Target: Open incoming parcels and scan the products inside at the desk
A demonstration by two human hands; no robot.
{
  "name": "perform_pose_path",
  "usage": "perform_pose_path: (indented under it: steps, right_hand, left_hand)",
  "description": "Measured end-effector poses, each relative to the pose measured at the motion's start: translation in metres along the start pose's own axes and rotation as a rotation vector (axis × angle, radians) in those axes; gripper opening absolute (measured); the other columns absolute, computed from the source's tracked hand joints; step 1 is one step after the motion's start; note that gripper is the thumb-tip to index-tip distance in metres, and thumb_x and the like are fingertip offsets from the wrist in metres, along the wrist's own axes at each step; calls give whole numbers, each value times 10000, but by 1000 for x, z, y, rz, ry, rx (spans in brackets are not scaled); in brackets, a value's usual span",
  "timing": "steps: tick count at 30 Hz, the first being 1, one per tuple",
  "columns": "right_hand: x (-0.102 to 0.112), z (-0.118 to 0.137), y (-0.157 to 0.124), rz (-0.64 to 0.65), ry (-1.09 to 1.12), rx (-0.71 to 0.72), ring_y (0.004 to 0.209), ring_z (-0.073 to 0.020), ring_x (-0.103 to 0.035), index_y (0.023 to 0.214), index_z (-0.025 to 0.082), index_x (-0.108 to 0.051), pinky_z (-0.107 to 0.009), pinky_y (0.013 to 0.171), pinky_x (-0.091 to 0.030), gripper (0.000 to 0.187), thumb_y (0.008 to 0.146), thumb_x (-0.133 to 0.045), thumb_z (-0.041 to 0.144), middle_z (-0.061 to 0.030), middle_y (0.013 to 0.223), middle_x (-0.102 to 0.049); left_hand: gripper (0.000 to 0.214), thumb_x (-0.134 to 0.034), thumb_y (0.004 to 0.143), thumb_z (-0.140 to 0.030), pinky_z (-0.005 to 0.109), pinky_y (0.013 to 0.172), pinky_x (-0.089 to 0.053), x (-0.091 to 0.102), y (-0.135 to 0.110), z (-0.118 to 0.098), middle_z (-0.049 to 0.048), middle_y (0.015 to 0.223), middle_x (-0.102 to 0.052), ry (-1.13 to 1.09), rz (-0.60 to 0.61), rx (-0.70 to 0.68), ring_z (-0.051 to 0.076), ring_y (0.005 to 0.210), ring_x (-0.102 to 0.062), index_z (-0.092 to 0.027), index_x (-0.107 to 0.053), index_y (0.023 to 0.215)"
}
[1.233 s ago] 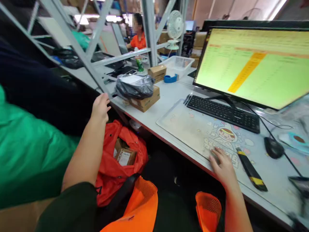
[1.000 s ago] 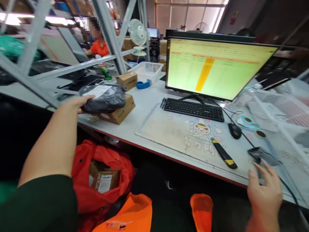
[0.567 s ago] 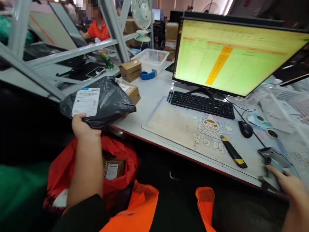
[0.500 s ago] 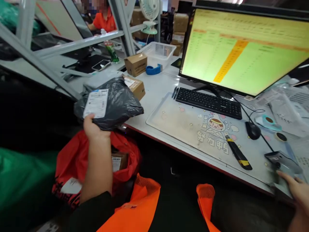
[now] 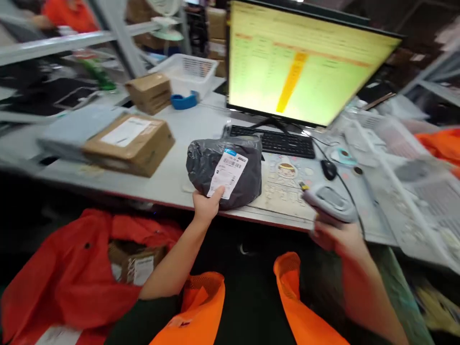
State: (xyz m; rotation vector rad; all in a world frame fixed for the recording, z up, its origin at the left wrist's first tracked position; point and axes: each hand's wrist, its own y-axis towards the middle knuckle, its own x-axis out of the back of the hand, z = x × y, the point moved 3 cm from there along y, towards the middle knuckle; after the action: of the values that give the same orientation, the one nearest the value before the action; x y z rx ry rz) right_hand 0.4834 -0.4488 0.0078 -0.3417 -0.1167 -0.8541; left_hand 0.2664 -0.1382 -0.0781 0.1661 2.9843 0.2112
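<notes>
My left hand (image 5: 205, 206) grips the lower edge of a black plastic parcel (image 5: 247, 163) with a white barcode label (image 5: 228, 174) facing me. The parcel hangs over the front edge of the white desk (image 5: 179, 172). My right hand (image 5: 336, 235) is closed on a grey handheld scanner (image 5: 330, 202), which is raised off the desk and points towards the parcel. The two are a short gap apart.
A cardboard box (image 5: 131, 142) with a label lies on the desk to the left. Behind the parcel are a keyboard (image 5: 278, 140), a mouse (image 5: 328, 168) and a monitor (image 5: 302, 76). A red sack (image 5: 72, 273) with boxes sits on the floor at left.
My left hand took the black parcel off the cardboard box and carried it right to the desk mat. My right hand reached the scanner at the desk's right, picked it up and raised it.
</notes>
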Motion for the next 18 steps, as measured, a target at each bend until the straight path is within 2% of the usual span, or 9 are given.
perform_pose_path:
  steps: [1, 3, 6, 8, 10, 12, 14, 16, 18]
  right_hand:
    - [-15, 7, -2, 74, 31, 3, 404, -126, -408, 973, 224, -681, -289, 398, -321, 388, 682, -842, 423, 44, 545, -517]
    - [-31, 17, -1, 150, 60, 35, 391, -95, -387, 977, 186, -674, -250, 394, -312, 368, 679, -813, 352, 66, 518, -507]
    - [-28, 22, -1, 132, 65, 85, 401, -79, -412, 866, 180, -644, -224, 399, -318, 251, 678, -778, 280, 55, 528, -539]
    - [-18, 16, -6, 125, 94, 67, 385, -76, -393, 805, 191, -614, -220, 377, -288, 215, 698, -770, 293, 49, 521, -539]
    - [-2, 5, -9, 91, 124, 37, 390, -89, -414, 792, 197, -605, -228, 371, -307, 244, 721, -787, 344, 35, 535, -560]
    - [26, -9, -5, -15, 104, 22, 467, -134, -535, 836, 194, -635, -256, 427, -434, 307, 723, -831, 401, -2, 604, -634]
    - [65, -26, 8, -198, 51, 4, 574, -186, -639, 935, 200, -676, -300, 514, -544, 402, 690, -880, 444, -38, 708, -710]
    - [107, -46, 31, -361, 25, -61, 590, -212, -656, 976, 217, -698, -325, 505, -560, 457, 654, -898, 473, -60, 749, -734]
    - [144, -67, 58, -423, 47, -149, 604, -240, -667, 952, 227, -715, -352, 488, -559, 444, 627, -890, 475, -89, 775, -745]
  left_hand:
    - [410, -879, 581, -399, 444, 885, -680, -19, -4, 2, 164, 940, -814, 23, 57, 8, 323, 893, -802, -115, -773, 857]
    - [419, -865, 597, -414, 458, 887, -679, -52, -11, 5, 176, 958, -815, 43, 139, 12, 324, 883, -802, -107, -775, 868]
    - [436, -856, 635, -430, 494, 937, -664, -83, -15, 9, 183, 998, -814, 34, 195, -8, 333, 923, -804, -102, -773, 911]
    - [447, -856, 651, -433, 509, 965, -654, -90, -16, 12, 184, 1015, -812, 31, 205, -22, 340, 956, -803, -100, -773, 937]
    - [440, -857, 665, -426, 515, 987, -647, -86, -14, 17, 186, 1029, -812, 42, 203, -21, 343, 979, -803, -100, -776, 950]
    - [420, -859, 682, -413, 529, 1007, -640, -73, -10, 23, 190, 1041, -813, 65, 177, -16, 347, 993, -803, -103, -775, 953]
    - [410, -860, 705, -402, 551, 1042, -623, -53, -4, 30, 189, 1074, -811, 87, 124, -34, 357, 1036, -799, -110, -771, 980]
    - [419, -862, 725, -401, 577, 1086, -597, -31, 1, 34, 183, 1127, -806, 104, 39, -68, 377, 1118, -779, -122, -761, 1021]
    - [448, -852, 751, -409, 607, 1116, -575, -12, 3, 36, 181, 1205, -790, 108, -67, -108, 404, 1227, -734, -131, -743, 1085]
